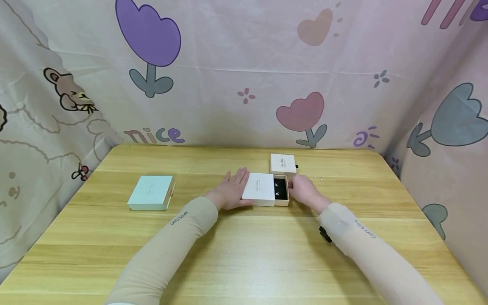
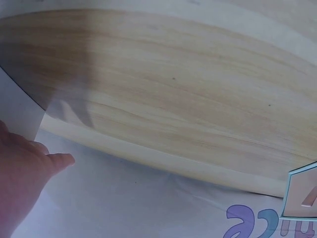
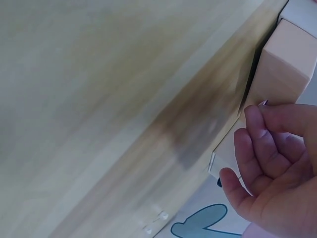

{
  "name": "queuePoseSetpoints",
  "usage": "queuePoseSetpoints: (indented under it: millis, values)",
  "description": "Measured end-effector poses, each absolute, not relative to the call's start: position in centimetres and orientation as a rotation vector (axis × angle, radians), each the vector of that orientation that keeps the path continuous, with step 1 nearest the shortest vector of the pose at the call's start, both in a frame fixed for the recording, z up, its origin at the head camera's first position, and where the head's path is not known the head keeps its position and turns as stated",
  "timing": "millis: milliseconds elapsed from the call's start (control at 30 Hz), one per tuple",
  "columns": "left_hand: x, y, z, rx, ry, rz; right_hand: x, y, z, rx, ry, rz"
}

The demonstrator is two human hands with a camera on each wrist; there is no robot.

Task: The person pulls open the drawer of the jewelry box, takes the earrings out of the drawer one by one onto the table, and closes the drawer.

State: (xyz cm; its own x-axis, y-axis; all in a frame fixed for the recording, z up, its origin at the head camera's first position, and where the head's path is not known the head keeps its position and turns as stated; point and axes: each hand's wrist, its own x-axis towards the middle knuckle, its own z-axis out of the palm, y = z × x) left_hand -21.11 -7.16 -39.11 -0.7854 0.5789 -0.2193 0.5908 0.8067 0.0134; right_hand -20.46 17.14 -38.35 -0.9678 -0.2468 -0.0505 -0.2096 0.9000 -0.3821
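Note:
A white jewelry box point(image 1: 258, 188) lies mid-table, its inner drawer point(image 1: 281, 190) pulled partly out on the right. Two small star-shaped earrings sit on the drawer's black insert. My left hand point(image 1: 233, 190) rests against the box's left end, fingers straight toward the back and thumb along the front; the left wrist view shows only part of this hand point(image 2: 29, 173). At the drawer's right end, my right hand point(image 1: 305, 191) pinches a small pull tab point(image 3: 263, 102) between thumb and index finger, the other fingers curled loosely. The fingertips mostly hide the tab.
A second white box point(image 1: 283, 164) with a dark tab stands just behind. Two tiny pale earrings point(image 1: 318, 178) lie right of it. A pale mint box point(image 1: 151, 192) sits on the left of the wooden table point(image 1: 259, 262). A printed curtain point(image 1: 228, 84) hangs around the table.

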Motion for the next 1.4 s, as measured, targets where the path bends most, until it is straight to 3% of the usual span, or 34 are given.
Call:
queuePoseSetpoints:
  millis: [1400]
  values:
    - [-21.1,-7.3,-39.2,0.915,2.775,-0.054,-20.5,18.9,-38.0,-0.286,2.936,-0.536]
